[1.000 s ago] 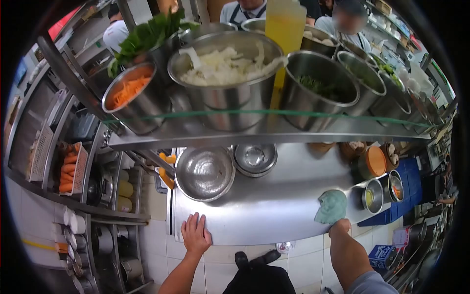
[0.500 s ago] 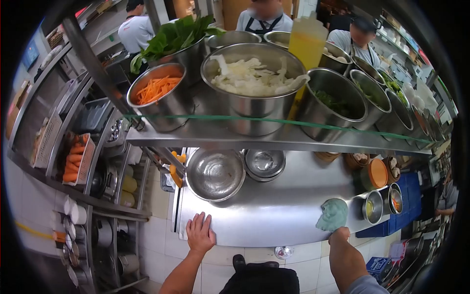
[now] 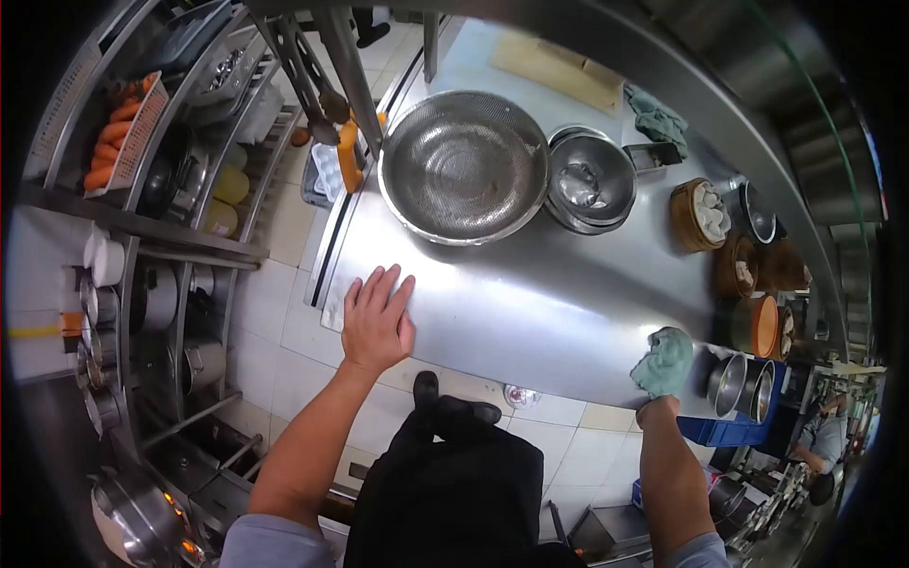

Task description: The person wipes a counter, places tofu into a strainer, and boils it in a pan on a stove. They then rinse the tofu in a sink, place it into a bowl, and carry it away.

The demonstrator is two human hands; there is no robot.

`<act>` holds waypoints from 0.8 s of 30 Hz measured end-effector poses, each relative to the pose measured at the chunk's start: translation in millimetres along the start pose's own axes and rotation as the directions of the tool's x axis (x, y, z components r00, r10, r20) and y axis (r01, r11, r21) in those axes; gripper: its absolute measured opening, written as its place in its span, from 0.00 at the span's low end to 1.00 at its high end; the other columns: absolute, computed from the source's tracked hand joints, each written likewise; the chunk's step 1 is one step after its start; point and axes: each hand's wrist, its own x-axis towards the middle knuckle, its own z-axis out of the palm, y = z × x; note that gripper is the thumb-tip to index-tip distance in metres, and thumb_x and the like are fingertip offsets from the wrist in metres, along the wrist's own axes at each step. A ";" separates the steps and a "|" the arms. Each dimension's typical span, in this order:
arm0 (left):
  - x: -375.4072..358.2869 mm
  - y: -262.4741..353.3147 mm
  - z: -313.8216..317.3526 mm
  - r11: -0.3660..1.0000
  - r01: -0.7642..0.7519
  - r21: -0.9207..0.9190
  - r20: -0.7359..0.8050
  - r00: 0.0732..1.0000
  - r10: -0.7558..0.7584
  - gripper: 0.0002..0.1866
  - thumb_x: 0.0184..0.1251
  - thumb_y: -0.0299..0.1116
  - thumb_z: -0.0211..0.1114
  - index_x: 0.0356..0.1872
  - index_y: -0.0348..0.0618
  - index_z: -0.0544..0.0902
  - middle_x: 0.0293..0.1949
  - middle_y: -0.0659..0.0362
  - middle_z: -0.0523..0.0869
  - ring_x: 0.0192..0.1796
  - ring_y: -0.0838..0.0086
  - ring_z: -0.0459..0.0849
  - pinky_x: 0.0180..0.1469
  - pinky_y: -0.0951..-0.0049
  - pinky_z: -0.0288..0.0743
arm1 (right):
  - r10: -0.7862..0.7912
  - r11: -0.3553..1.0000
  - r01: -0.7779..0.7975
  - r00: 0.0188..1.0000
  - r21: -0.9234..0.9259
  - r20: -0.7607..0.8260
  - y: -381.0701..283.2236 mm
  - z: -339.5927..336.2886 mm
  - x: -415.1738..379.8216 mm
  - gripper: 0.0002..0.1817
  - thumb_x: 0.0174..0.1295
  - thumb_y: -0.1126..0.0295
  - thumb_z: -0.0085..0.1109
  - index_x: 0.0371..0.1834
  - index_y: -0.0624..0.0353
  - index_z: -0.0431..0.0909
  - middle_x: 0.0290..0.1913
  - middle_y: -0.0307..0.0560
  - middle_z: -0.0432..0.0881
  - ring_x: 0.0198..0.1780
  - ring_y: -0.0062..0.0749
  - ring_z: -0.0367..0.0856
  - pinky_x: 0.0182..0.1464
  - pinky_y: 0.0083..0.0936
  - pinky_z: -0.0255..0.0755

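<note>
My left hand [image 3: 376,322] lies on the near left part of the steel table [image 3: 530,327], fingers apart and nothing in it. A large perforated metal colander [image 3: 464,168] rests beyond it. At the table's front right edge, my right hand [image 3: 657,409] is closed at a green cloth [image 3: 665,362]; the cloth hides most of its fingers. To the right of the cloth stand metal bowls [image 3: 726,385].
Stacked metal bowls [image 3: 592,180] sit beside the colander. Bamboo steamers [image 3: 701,216] and an orange-lidded tub [image 3: 756,325] line the right side. Tongs [image 3: 308,85] hang at the left, near shelves with carrots [image 3: 115,133]. Another person [image 3: 826,437] is at far right.
The view has tilted down, so the upper shelf's food containers have left it. The table and colander look nearer. My left hand's fingers still lie apart; my right hand remains at the cloth.
</note>
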 end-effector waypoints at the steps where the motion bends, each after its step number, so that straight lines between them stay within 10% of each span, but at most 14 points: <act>1: -0.1 -0.6 0.2 1.000 -0.007 0.000 -0.014 1.000 0.007 0.27 0.53 0.31 0.60 0.59 0.48 0.80 0.64 0.53 0.75 0.67 0.56 0.72 0.70 0.50 0.58 | -0.007 1.000 0.007 1.000 -0.005 -0.007 1.5 -5.3 -18.7 0.15 0.66 0.65 0.46 0.48 0.54 0.82 0.49 0.37 0.84 0.46 0.30 0.82 0.44 0.27 0.76; 24: 0.4 0.8 0.4 1.000 -0.001 0.011 -0.007 1.000 0.001 0.27 0.52 0.30 0.60 0.59 0.48 0.80 0.65 0.54 0.75 0.68 0.58 0.72 0.71 0.52 0.56 | -0.106 0.973 0.120 0.991 -0.199 0.081 -0.2 2.5 31.0 0.15 0.68 0.69 0.45 0.48 0.57 0.82 0.49 0.39 0.84 0.47 0.25 0.81 0.48 0.20 0.74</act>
